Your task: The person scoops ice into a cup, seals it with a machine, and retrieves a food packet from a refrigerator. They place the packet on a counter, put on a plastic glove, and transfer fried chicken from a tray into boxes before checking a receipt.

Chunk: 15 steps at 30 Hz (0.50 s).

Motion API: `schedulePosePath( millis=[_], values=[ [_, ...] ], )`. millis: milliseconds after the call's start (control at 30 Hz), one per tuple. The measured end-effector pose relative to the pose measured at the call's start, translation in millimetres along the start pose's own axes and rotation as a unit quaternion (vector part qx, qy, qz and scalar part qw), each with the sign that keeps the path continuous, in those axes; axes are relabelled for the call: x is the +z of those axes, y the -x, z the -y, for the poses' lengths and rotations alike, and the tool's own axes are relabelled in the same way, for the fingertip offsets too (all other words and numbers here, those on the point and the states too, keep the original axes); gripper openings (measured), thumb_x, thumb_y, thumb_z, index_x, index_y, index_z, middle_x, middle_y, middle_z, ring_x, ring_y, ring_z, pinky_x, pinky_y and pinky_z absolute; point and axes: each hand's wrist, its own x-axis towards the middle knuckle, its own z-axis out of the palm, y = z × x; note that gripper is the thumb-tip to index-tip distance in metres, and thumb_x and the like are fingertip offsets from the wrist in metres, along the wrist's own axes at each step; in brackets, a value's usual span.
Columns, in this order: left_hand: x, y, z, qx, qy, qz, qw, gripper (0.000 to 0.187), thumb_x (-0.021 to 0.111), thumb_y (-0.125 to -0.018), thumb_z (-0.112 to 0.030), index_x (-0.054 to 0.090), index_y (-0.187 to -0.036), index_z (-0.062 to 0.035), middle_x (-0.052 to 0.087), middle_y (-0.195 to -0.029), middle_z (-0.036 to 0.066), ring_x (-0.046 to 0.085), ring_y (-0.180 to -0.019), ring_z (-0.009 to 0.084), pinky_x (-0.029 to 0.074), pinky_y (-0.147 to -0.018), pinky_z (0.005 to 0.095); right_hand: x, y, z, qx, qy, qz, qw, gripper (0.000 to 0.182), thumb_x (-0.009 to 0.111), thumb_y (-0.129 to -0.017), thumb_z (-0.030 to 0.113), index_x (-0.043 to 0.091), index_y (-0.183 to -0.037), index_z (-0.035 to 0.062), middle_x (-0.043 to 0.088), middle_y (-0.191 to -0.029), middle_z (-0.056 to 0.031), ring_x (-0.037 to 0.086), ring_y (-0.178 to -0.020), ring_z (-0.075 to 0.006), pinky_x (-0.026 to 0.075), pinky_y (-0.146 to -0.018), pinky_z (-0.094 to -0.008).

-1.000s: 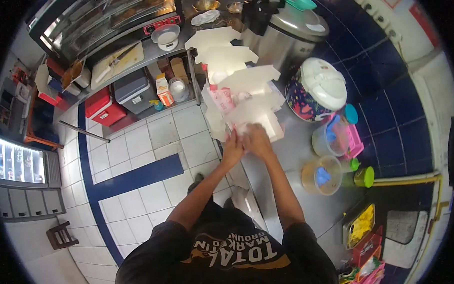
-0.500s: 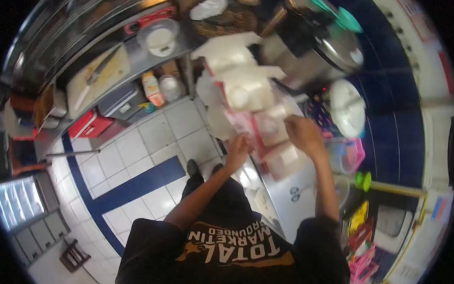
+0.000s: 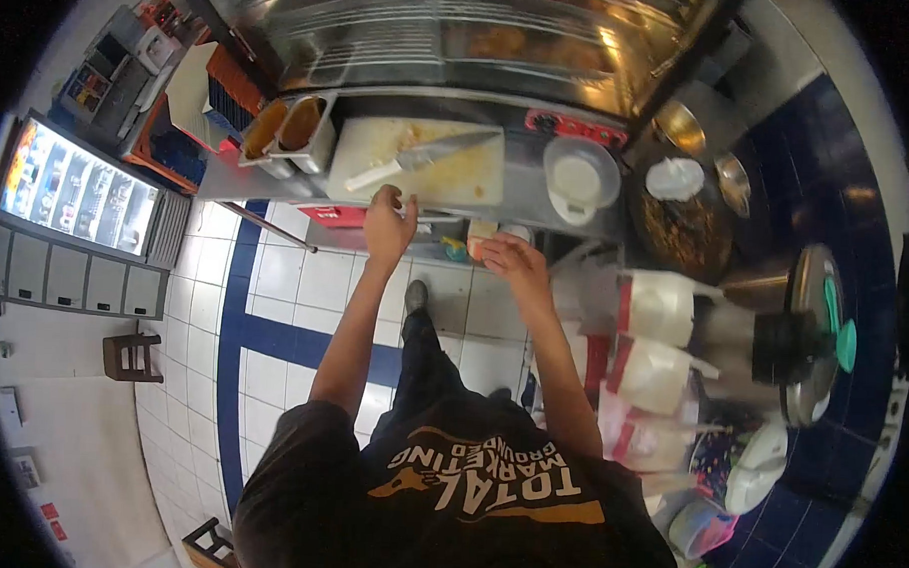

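My left hand [image 3: 387,227] reaches over the front edge of the white cutting board [image 3: 458,189], thumb and fingers apart and holding nothing. Its fingertips are right below the white handle of a large knife [image 3: 414,160] that lies slantwise on the stained board, blade to the right. Farther right, my right hand [image 3: 518,263] is in front of the counter, fingers loosely bent with nothing visible in them. In this view it overlaps a small orange and white carton [image 3: 482,228] on the lower shelf.
Metal containers of brown sauce [image 3: 301,124] stand left of the board, and a plastic tub [image 3: 580,176] of white contents is right of it. White boxes [image 3: 662,306] line the right-hand counter beside a large pot [image 3: 773,345]. A glass display case [image 3: 443,33] rises behind.
My view and body have turned left from the boxes to the cutting-board counter. Both hands have left the boxes and pink plastic; the left is now near the knife handle.
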Motion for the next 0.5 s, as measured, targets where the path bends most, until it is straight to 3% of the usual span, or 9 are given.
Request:
schedulePosePath(
  millis=[100,200,300,400,500],
  values=[
    [25,-53,29,0.045,-0.119,0.058,0.99,0.027,0.068,-0.084,-0.025,0.061,-0.092,-0.0008,0.066,-0.075,0.018,0.066,-0.069,0.0374,0.053,-0.065,0.0483,50,-91,-21,0.049,0.002,0.009,0.999,0.028,0.05,-0.1,0.014,0.059,-0.118,-0.0053,0.066,-0.107,-0.0149,0.067,-0.095,-0.0213,0.055,-0.079,-0.0303],
    [55,-83,63,0.023,-0.144,0.239,0.96,0.023,0.065,-0.083,-0.023,0.061,-0.096,-0.0044,0.067,-0.075,0.02,0.067,-0.071,0.0392,0.054,-0.064,0.0497,83,-170,-59,0.111,0.128,-0.017,0.985,0.027,0.049,-0.099,0.011,0.061,-0.115,-0.0061,0.064,-0.092,-0.0093,0.061,-0.076,-0.0159,0.052,-0.065,-0.0284],
    [42,-102,68,0.035,-0.049,0.242,0.968,0.013,0.06,-0.083,-0.013,0.062,-0.095,-0.0075,0.068,-0.079,0.02,0.066,-0.073,0.0418,0.053,-0.063,0.051,107,-208,-65,0.238,-0.062,0.031,0.969,0.023,0.049,-0.098,0.01,0.064,-0.109,-0.0047,0.056,-0.078,-0.0038,0.052,-0.066,-0.0122,0.046,-0.058,-0.0275],
    [15,-122,46,0.037,-0.035,0.249,0.967,0.008,0.061,-0.083,-0.011,0.06,-0.09,-0.0074,0.067,-0.076,0.019,0.066,-0.069,0.0398,0.052,-0.059,0.0503,133,-232,-45,0.288,-0.086,-0.009,0.954,0.022,0.049,-0.099,0.012,0.063,-0.108,-0.0011,0.055,-0.077,-0.0033,0.054,-0.068,-0.0122,0.048,-0.061,-0.0284],
    [-1,-139,31,0.107,0.036,0.18,0.977,0.008,0.062,-0.083,-0.011,0.059,-0.089,-0.0071,0.064,-0.071,0.017,0.065,-0.064,0.0369,0.051,-0.055,0.0472,134,-251,-45,0.313,-0.084,-0.011,0.946,0.022,0.047,-0.101,0.016,0.062,-0.109,0.0019,0.061,-0.084,-0.0064,0.06,-0.079,-0.0163,0.052,-0.069,-0.0322]
  ],
)
